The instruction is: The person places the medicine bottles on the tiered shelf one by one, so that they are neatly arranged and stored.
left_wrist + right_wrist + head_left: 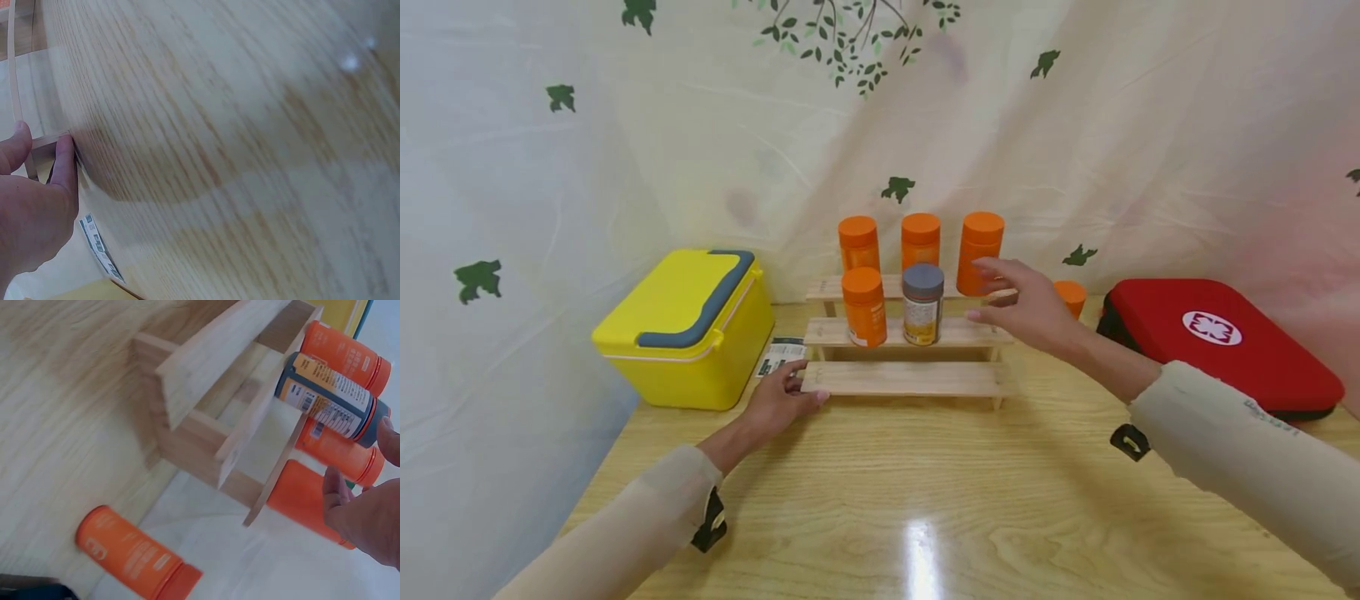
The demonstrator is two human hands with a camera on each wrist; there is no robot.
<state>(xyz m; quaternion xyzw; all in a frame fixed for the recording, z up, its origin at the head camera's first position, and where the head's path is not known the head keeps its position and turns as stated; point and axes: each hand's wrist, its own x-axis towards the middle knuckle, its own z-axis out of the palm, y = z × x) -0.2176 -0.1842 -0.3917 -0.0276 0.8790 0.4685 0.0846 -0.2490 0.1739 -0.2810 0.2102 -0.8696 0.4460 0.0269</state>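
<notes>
A three-step wooden rack [902, 379] stands on the table. My left hand [778, 402] grips the left end of its lowest step, thumb on top and fingers at the edge. At the top step's right end, my right hand [1033, 304] is beside an orange jar [979, 246], fingers spread apart and fingertips overlapping its side. Two more orange jars, one at left [859, 242] and one in the middle [921, 237], share that step. The middle step holds an orange jar [865, 312] and a grey-capped jar [922, 308] with a printed label.
Behind my right wrist another orange jar [1071, 296] stands on the table, seen whole in the right wrist view. To the left is a yellow box [681, 325] with a blue-grey handle; a red case [1217, 342] lies at right. A printed paper [781, 354] lies beside the rack.
</notes>
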